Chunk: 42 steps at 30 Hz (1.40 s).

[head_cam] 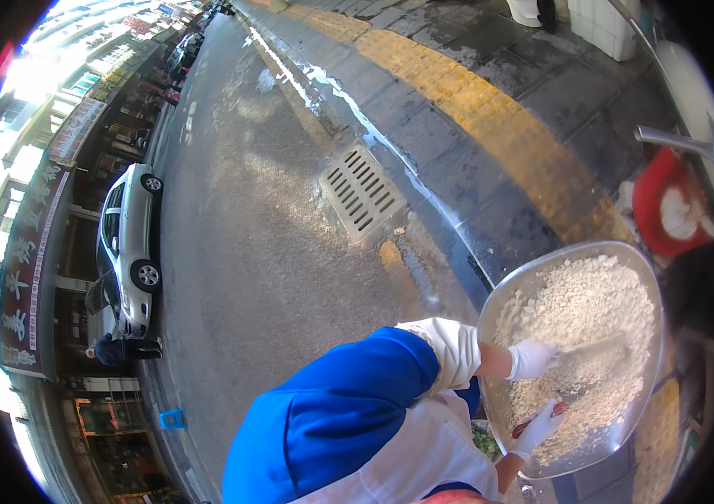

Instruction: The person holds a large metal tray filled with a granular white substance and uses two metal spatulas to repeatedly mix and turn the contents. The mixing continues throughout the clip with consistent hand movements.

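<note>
Both of my hands wear white gloves and are over a wide metal basin (pixel 490 315) filled with pale, crumbly material (pixel 590 296). My right hand (pixel 532 360), the upper one in the picture, grips a flat-bladed tool (pixel 599 345). Its blade is blurred and lies low over the crumbs; its handle is hidden in the fist. Closer to the basin's lower rim, my left hand (pixel 539 429) is closed around a reddish-brown handle (pixel 523 428). The working end of that tool is partly buried or blurred, so its kind cannot be told. A blue sleeve (pixel 344 403) and white apron (pixel 420 453) cover my body.
Beside the basin stands a red bowl (pixel 662 201) with something white in it. A metal tube (pixel 671 138) juts out above that. Past the wet kerb are a drain grate (pixel 363 192) and the road. A silver car (pixel 127 246) and a person (pixel 120 349) are across it.
</note>
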### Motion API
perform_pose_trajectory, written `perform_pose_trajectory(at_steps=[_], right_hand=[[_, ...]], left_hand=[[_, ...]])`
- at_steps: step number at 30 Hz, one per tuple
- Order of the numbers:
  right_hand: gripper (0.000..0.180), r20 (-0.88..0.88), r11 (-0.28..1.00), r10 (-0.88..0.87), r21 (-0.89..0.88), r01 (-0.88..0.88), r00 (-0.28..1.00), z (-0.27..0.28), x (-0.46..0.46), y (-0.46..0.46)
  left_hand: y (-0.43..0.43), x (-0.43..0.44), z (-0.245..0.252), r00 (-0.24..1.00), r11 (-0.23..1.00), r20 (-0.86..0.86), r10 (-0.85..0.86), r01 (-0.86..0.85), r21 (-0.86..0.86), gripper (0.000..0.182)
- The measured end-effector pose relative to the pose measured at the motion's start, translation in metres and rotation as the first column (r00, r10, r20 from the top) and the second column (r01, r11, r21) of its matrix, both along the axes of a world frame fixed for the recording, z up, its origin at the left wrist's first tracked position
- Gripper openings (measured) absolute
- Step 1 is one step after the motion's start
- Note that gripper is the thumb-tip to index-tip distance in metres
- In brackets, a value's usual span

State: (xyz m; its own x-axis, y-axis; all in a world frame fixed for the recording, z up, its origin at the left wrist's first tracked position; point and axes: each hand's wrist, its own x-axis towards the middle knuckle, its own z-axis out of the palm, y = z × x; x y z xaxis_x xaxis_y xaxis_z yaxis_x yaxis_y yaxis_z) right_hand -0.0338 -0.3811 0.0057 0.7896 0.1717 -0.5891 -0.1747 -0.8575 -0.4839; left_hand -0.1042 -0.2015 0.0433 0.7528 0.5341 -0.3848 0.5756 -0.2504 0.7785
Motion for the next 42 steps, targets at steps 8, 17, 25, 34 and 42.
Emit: perform_pose_trajectory(at_steps=[8, 17, 25, 34, 42], right_hand=[[0.051, -0.102, 0.988, -0.06, 0.139, 0.074, 0.993, 0.009, 0.001, 0.015], [0.038, 0.659, 0.966, 0.133, 0.083, -0.247, 0.74, -0.021, -0.001, 0.008], [0.055, 0.028, 0.999, 0.023, 0.048, -0.024, 0.999, -0.029, 0.007, -0.013], [0.053, 0.197, 0.992, 0.025, 0.115, -0.049, 0.98, -0.015, 0.004, -0.03], [0.017, -0.009, 0.772, 0.63, 0.122, -0.624, 0.777, -0.01, 0.002, -0.125]], left_hand=[[-0.003, -0.005, -0.003, 0.999, 0.998, -0.039, -0.014, 0.011, -0.068, 0.026], [-0.004, -0.011, -0.003, 1.0, 0.993, -0.012, 0.01, -0.011, -0.118, 0.025], [-0.011, -0.01, -0.007, 1.0, 0.999, -0.018, -0.019, 0.018, -0.048, 0.025], [-0.018, -0.025, -0.013, 0.999, 0.999, -0.042, -0.03, 0.029, -0.02, 0.024], [-0.016, -0.1, 0.003, 0.954, 0.969, -0.172, 0.247, -0.243, 0.045, 0.028]])
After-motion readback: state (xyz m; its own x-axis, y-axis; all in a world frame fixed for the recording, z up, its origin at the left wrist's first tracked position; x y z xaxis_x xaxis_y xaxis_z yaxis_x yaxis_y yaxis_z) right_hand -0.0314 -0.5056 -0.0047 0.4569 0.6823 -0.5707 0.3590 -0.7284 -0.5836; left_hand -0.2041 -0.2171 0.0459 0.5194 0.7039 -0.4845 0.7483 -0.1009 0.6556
